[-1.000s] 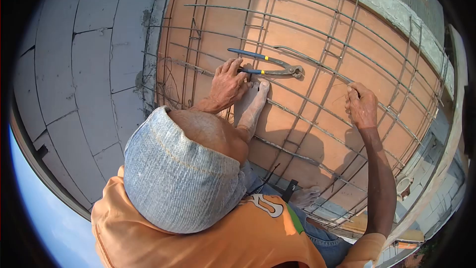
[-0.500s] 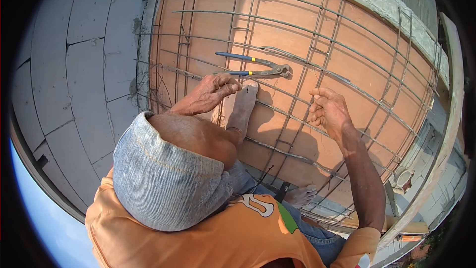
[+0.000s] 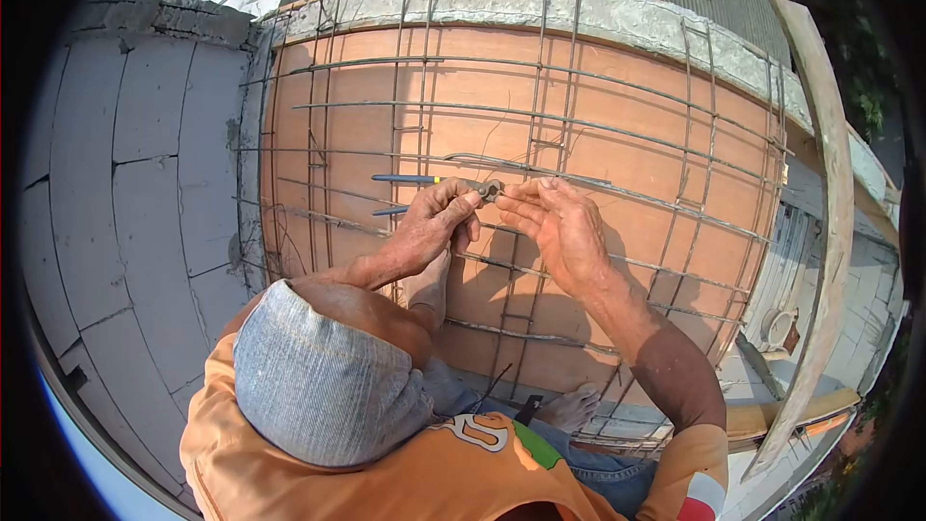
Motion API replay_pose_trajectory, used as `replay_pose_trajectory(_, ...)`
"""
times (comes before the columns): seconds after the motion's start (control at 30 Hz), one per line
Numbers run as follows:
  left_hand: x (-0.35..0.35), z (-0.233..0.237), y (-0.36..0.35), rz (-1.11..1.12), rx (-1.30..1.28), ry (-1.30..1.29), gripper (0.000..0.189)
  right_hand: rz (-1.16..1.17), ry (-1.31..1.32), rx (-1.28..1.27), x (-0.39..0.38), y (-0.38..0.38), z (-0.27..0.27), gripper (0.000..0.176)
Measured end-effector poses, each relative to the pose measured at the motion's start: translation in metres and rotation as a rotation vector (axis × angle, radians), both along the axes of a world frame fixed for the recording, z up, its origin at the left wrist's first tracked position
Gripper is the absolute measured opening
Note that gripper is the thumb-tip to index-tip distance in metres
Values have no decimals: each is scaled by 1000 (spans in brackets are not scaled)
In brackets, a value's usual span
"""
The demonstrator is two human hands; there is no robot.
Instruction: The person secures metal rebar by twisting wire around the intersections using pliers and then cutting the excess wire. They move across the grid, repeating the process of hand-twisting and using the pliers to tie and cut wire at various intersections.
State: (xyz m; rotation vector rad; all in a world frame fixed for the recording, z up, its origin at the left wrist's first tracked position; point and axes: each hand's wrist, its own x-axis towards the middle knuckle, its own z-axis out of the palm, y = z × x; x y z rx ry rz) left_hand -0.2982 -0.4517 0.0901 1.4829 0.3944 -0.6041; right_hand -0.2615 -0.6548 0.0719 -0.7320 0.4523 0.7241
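While curled, left hand [image 3: 432,227] around pincers [image 3: 400,178]

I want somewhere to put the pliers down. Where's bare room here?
Free: the formwork squares between the concrete edge and the pliers, and the grey blocks left of the rebar mesh. Crowded: around the left hand, right hand and foot.

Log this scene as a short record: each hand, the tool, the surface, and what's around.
Left hand: fingers curled over the pincers near their head; grip unclear
Right hand: open, fingertips by the pincers' head
Tool: blue handles point left, across the rebar grid
Surface: orange formwork board under the grid
Surroundings: grey block wall at left; bare foot on the bars
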Motion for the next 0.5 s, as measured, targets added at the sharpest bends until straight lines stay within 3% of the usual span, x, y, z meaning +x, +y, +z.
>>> replay_pose_trajectory(0.17,8,-14,-19,9,39,-101,26,-143,27,-25,9,0,-4,27)
replay_pose_trajectory(0.23,8,-9,-31,-242,278,-155,27,-220,39,-94,16,11,-2,28)
replay_pose_trajectory(0.33,3,-26,-36,-515,421,-243,30,-189,37,-199,28,18,13,28)
replay_pose_trajectory(0.5,7,-35,-36,-590,339,-252,35,-84,-149,-290,22,15,-3,27)
